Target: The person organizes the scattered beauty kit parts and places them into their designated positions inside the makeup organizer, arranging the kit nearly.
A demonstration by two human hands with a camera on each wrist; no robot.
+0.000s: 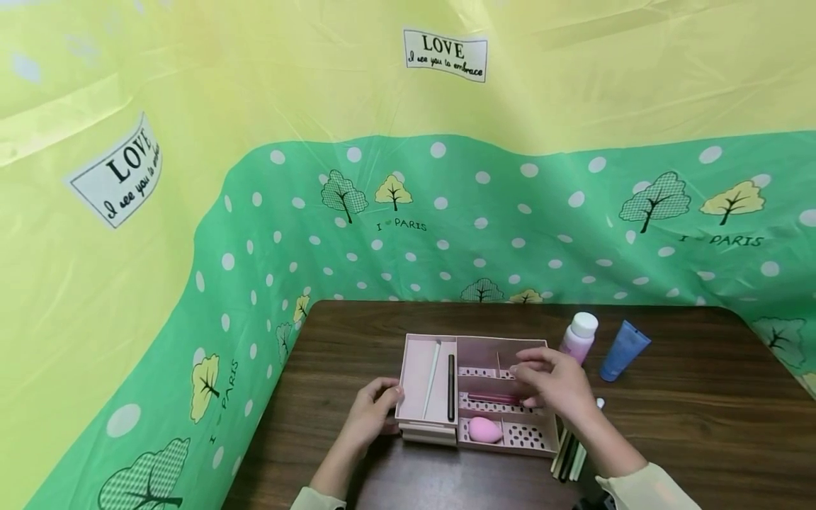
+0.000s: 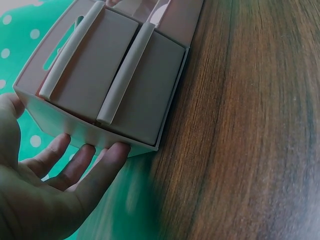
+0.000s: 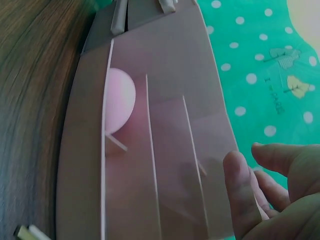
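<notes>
A pink desk organizer (image 1: 428,382) stands on the table, with two drawers (image 2: 135,80) at its left front. My left hand (image 1: 370,411) touches its left side with spread fingertips (image 2: 117,152). Over its back right compartment hovers my right hand (image 1: 557,379), holding nothing that I can see; the thumb and fingers stand apart in the right wrist view. A white-handled brush (image 1: 431,379) and a black pen-like stick (image 1: 451,388) lie on the drawer top. A dark red tube (image 1: 494,399) lies in the middle compartment, a pink makeup sponge (image 1: 484,429) in the front one.
Behind my right hand stands a white-capped pink bottle (image 1: 580,336), with a blue squeeze tube (image 1: 625,350) to its right. Several thin sticks (image 1: 564,457) lie beside the organizer's right side, partly under my right forearm. A green and yellow curtain (image 1: 408,248) surrounds the wooden table (image 1: 695,397).
</notes>
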